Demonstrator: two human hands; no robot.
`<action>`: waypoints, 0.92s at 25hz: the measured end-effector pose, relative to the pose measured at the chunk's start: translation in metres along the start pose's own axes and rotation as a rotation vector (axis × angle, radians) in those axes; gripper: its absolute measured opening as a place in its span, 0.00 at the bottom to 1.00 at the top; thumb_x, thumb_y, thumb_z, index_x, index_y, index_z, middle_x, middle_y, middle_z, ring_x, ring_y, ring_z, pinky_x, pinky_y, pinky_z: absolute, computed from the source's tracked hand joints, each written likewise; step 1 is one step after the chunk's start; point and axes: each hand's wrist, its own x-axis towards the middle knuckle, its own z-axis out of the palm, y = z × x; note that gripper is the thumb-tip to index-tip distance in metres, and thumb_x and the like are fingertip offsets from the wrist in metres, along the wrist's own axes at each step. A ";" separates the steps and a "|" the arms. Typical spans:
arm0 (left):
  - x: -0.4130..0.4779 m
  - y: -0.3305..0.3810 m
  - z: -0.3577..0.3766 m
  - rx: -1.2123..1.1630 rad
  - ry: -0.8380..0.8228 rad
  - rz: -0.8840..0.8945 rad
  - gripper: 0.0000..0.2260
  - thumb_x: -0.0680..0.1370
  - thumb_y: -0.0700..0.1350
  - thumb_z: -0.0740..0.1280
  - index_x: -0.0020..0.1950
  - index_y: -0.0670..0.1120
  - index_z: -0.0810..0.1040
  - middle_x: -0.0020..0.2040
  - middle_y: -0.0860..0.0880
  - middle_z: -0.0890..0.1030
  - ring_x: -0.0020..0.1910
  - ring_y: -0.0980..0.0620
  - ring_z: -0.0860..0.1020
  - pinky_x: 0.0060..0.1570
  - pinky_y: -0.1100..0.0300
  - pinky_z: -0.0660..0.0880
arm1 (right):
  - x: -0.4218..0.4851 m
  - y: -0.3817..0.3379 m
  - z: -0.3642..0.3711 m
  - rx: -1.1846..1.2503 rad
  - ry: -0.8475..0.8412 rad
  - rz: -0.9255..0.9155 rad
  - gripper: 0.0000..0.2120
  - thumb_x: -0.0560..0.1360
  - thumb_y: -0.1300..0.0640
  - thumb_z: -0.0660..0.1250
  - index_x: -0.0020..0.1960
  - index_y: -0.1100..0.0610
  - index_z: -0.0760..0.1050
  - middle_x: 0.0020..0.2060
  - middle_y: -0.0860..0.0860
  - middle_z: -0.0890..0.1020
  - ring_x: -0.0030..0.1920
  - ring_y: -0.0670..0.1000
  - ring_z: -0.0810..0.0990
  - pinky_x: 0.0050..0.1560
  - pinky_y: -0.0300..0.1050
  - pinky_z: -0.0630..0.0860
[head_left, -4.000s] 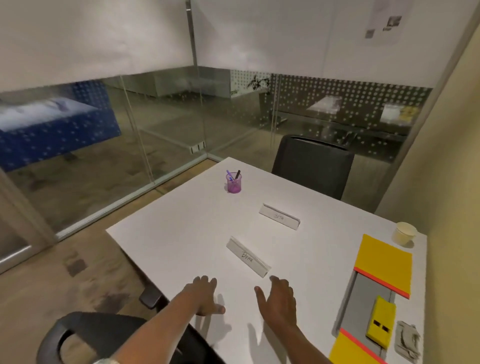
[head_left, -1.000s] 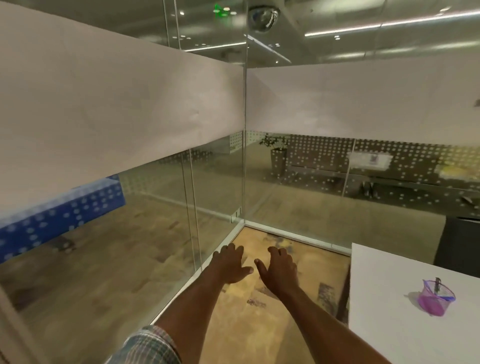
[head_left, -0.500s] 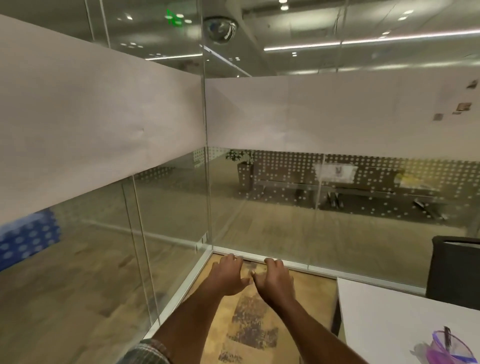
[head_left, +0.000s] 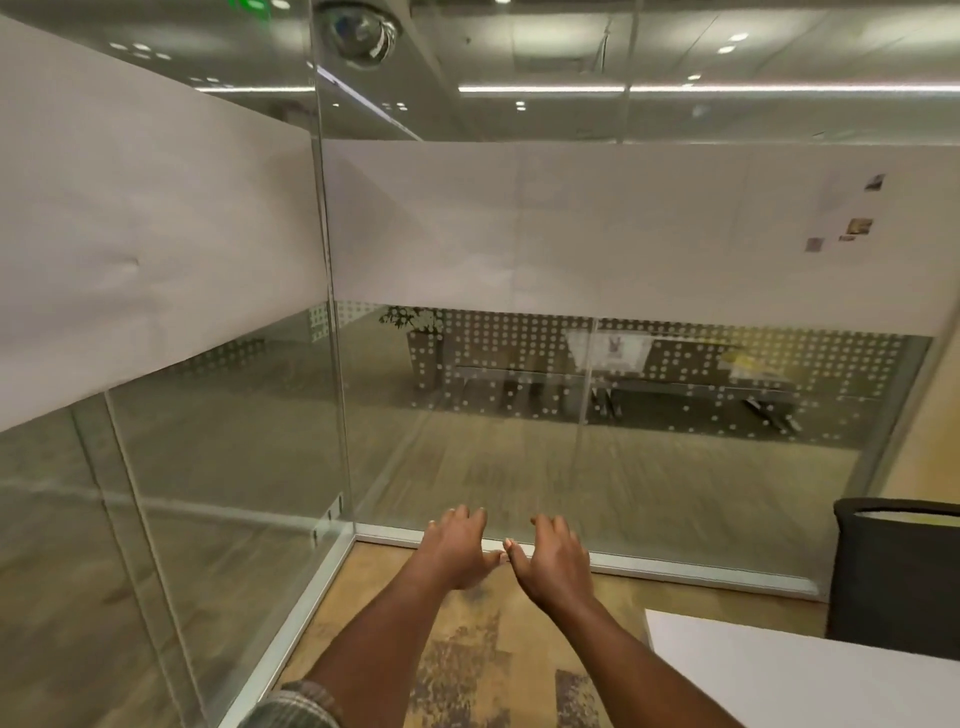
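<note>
Both arms are stretched out in front of me over the floor, palms down. My left hand (head_left: 457, 548) and my right hand (head_left: 553, 558) hang side by side with relaxed fingers, thumbs nearly touching, and hold nothing. They are in the air, left of the white table (head_left: 800, 680), and touch no object.
Glass walls (head_left: 467, 415) with a white frosted band meet in a corner ahead. A black chair (head_left: 898, 571) stands behind the table at the right. Patterned carpet (head_left: 462, 670) lies below my arms. A dome camera (head_left: 358, 31) hangs from the ceiling.
My view has tilted up and turned away from the table; the purple pen cup has left the frame. Both hands stay open and empty, held out together.
</note>
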 end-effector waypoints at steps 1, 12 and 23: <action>0.017 -0.004 0.000 -0.001 -0.003 0.015 0.29 0.78 0.62 0.63 0.72 0.46 0.67 0.67 0.43 0.73 0.68 0.41 0.71 0.64 0.47 0.68 | 0.014 0.001 0.004 0.001 0.007 0.016 0.26 0.77 0.37 0.61 0.66 0.54 0.71 0.62 0.52 0.75 0.63 0.56 0.74 0.59 0.51 0.71; 0.221 -0.052 -0.015 0.056 -0.038 0.246 0.32 0.78 0.64 0.63 0.75 0.45 0.65 0.70 0.41 0.70 0.71 0.41 0.69 0.69 0.44 0.67 | 0.182 -0.011 0.049 -0.006 0.129 0.223 0.27 0.77 0.38 0.61 0.68 0.53 0.70 0.63 0.54 0.74 0.64 0.57 0.74 0.61 0.53 0.71; 0.350 -0.005 0.008 0.040 -0.118 0.451 0.34 0.78 0.64 0.63 0.77 0.45 0.64 0.72 0.42 0.70 0.72 0.41 0.68 0.70 0.45 0.67 | 0.270 0.053 0.050 -0.049 0.193 0.436 0.27 0.77 0.38 0.62 0.69 0.54 0.70 0.65 0.54 0.74 0.65 0.57 0.72 0.63 0.54 0.71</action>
